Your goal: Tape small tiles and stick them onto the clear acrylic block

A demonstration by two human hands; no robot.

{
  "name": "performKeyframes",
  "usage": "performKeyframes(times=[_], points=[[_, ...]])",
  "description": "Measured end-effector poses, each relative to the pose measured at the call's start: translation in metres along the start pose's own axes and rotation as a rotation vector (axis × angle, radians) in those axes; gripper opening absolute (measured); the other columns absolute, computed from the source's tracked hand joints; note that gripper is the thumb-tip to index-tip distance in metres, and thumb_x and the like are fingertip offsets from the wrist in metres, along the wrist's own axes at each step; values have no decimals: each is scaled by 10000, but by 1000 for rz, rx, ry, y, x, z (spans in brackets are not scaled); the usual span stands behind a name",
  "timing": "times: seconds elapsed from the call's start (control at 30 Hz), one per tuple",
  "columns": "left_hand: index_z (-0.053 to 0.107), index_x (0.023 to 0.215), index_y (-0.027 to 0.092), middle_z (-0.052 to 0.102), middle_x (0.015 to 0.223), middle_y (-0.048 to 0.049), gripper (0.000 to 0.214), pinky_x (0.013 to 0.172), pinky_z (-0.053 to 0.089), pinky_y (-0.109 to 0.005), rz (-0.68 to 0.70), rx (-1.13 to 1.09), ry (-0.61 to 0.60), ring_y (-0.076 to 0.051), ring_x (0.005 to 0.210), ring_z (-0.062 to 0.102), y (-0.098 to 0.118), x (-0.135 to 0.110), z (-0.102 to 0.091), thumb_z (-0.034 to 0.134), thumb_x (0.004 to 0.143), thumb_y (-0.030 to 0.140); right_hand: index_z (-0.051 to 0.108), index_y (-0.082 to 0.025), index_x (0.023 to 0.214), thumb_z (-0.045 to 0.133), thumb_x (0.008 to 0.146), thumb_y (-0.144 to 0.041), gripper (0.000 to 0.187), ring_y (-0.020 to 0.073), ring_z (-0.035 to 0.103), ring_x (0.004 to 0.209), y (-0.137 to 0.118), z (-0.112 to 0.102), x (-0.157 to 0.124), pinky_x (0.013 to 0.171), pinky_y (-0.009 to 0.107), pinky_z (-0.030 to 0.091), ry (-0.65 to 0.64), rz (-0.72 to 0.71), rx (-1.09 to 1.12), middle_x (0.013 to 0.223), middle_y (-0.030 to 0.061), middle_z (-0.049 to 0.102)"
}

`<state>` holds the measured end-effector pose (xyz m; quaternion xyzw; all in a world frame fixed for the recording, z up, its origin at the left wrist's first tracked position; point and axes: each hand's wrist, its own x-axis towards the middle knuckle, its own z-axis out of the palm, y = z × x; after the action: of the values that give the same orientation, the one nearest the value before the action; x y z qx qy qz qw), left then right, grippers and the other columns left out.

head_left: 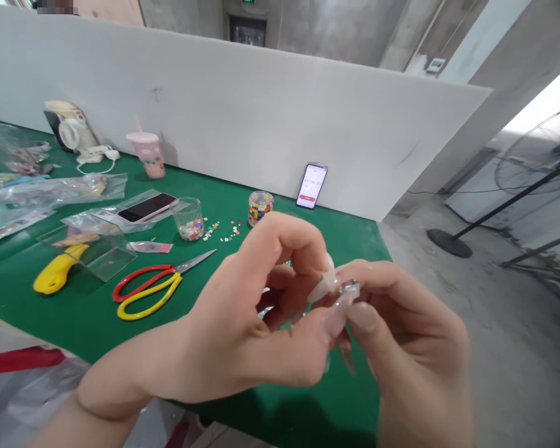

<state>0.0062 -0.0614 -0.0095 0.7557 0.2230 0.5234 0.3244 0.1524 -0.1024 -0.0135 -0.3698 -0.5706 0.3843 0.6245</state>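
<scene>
Over the right part of the green tabletop [88, 323], the left hand [242, 336] and right hand [415, 336] pinch a tiny, shiny, clear piece [351, 289] between their fingertips; it is not yet set down. Near the far edge, a round container [260, 210] already wears multicoloured squares; small, flat, loose chips [235, 231] remain beside it.

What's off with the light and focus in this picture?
Head view: strong white glare at upper right; head view: dark shadow on the flat green tabletop, low centre; head view: small shiny piece at the bare right grip, too soft to identify.
</scene>
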Motion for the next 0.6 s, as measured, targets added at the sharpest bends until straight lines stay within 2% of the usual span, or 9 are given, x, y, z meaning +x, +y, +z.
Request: performKeyframes(times=[0.17, 0.3, 0.4, 0.47, 0.53, 0.6], points=[[490, 1004, 314, 502, 760, 58, 334, 431, 438, -193, -103, -111, 17, -89, 548, 482, 2, -1, 0, 735, 818, 184, 765, -298, 929, 693, 885, -220, 115, 100, 666, 537, -3, -5, -1, 371, 156, 472, -24, 0, 28, 811, -20, 775], [500, 1063, 349, 519, 839, 68, 364, 455, 468, -169, -228, -257, -162, -81, 593, 588, 4, 2, -11, 670, 848, 110, 767, -305, 980, 649, 908, -179, 187, 106, 689, 543, -5, -9, -5, 375, 143, 496, -73, 32, 47, 886, -6, 792], [502, 1041, 344, 522, 844, 67, 373, 478, 489, -180, -297, -316, -276, -100, 641, 646, 5, 7, -17, 609, 852, 41, 774, -320, 967, 662, 900, -189, 185, 111, 691, 532, -5, -8, -5, 368, 138, 503, -53, 39, -17, 895, -9, 799], [500, 1038, 333, 533, 837, 59, 371, 496, 514, -201, -261, -304, -269, -102, 629, 631, 6, 9, -19, 630, 840, 48, 778, -332, 948, 669, 900, -219, 164, 113, 684, 523, -5, -6, -5, 373, 147, 517, 10, -9, -85, 876, -19, 799], [509, 1029, 316, 548, 812, 51, 338, 523, 535, -217, -225, -242, -238, -103, 618, 604, 7, 10, -18, 668, 836, 89, 779, -342, 940, 679, 895, -232, 156, 117, 686, 539, -7, -4, -4, 444, 170, 570, 50, -49, -155, 850, -32, 795], [513, 1012, 293, 568, 768, 48, 298, 481, 514, -201, -238, -216, -224, -101, 578, 590, 9, 11, -17, 685, 834, 127, 780, -352, 933, 687, 882, -212, 176, 123, 689, 555, -10, -3, -3, 528, 202, 610, 60, -65, -212, 804, -48, 785]])
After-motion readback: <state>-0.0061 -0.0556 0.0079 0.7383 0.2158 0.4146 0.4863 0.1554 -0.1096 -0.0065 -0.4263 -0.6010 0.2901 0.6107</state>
